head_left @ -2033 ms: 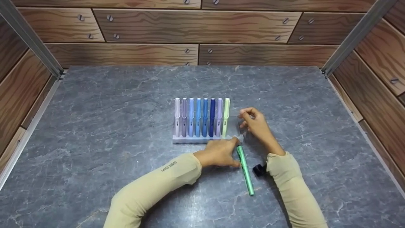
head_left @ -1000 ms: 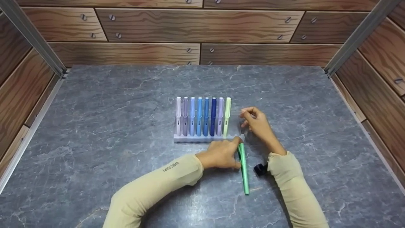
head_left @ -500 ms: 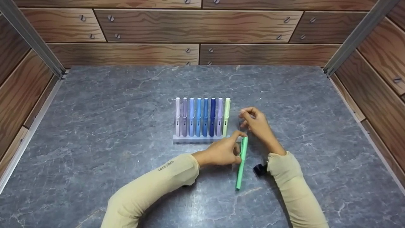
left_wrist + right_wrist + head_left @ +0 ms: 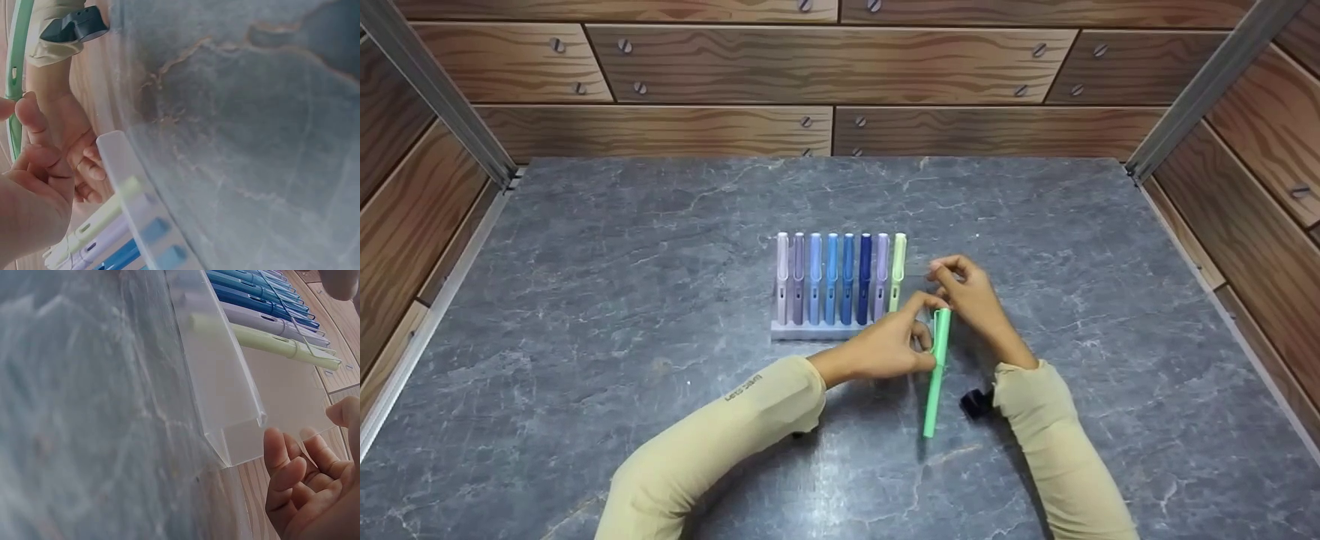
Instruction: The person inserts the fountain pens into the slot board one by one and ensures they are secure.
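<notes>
My left hand pinches a green pen near its clip, the pen steeply tilted with its clip end up. In the left wrist view, thumb and fingertips meet on the green pen. Behind it stands a clear pen stand with a row of capped pens in purple, blue and, at the right end, pale green. My right hand holds the right edge of the stand's back panel between thumb and fingers. The right wrist view shows the bare panel beside the pale green pen.
A dark wrist camera sits at the right cuff, low over the marbled table. Wood-patterned walls and grey metal posts border the table at the back and sides.
My left hand has lifted the green pen and moved it slightly farther from me, turning its lower end leftward. The right hand has stayed at the stand's edge.
</notes>
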Action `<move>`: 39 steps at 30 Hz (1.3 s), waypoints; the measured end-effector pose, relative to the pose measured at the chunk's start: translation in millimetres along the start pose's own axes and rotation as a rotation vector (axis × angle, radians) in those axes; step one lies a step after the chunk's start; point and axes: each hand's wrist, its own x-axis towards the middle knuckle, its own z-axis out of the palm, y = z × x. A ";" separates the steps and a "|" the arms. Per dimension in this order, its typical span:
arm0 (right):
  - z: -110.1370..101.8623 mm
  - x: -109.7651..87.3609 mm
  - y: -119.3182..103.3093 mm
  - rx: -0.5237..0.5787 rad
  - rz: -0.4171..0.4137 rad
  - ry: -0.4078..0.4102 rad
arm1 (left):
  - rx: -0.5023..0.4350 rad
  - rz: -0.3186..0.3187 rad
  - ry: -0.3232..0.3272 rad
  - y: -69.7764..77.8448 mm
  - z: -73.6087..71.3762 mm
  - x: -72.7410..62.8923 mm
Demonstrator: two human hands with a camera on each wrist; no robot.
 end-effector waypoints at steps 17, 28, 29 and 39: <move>-0.8 -0.1 0.3 -0.037 0.015 0.003 | -0.088 0.032 0.033 14.6 -12.7 -2.3; -1.2 -0.4 0.1 -0.012 0.005 -0.007 | -0.080 0.091 0.077 22.6 -18.5 -2.4; -1.1 -0.5 0.2 -0.007 0.010 -0.007 | -0.091 0.092 0.087 23.2 -18.8 -2.3; -2.0 0.5 1.3 -0.024 0.024 0.000 | -0.114 0.077 0.257 27.9 -21.2 -0.4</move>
